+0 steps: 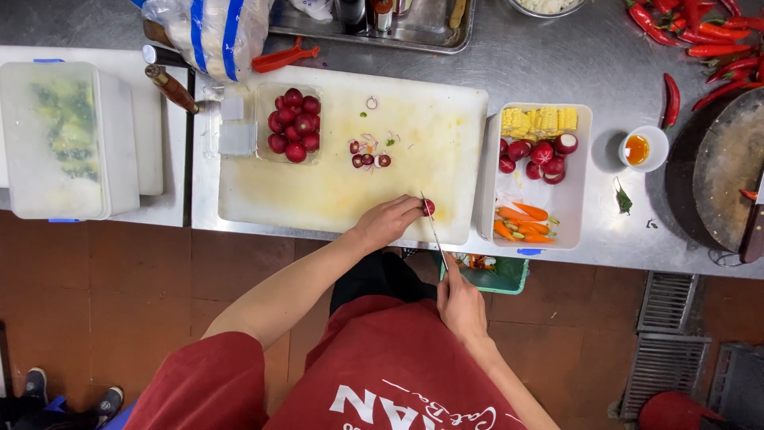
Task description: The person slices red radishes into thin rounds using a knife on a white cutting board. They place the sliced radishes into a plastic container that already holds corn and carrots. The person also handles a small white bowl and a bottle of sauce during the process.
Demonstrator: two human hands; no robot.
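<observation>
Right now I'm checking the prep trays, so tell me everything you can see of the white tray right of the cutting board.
The white tray is a rectangular, plastic-looking bin standing flat on the steel counter, close beside the cutting board. It holds yellow corn pieces at the far end, trimmed radishes in the middle and carrot pieces nearest the person. Neither hand touches it.

Radish [429,208] half hidden behind left fingers [410,209]

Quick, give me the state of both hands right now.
Left hand: closed on a radish, pinning it to the cutting board.
Right hand: closed around a knife, blade at the radish.
</observation>
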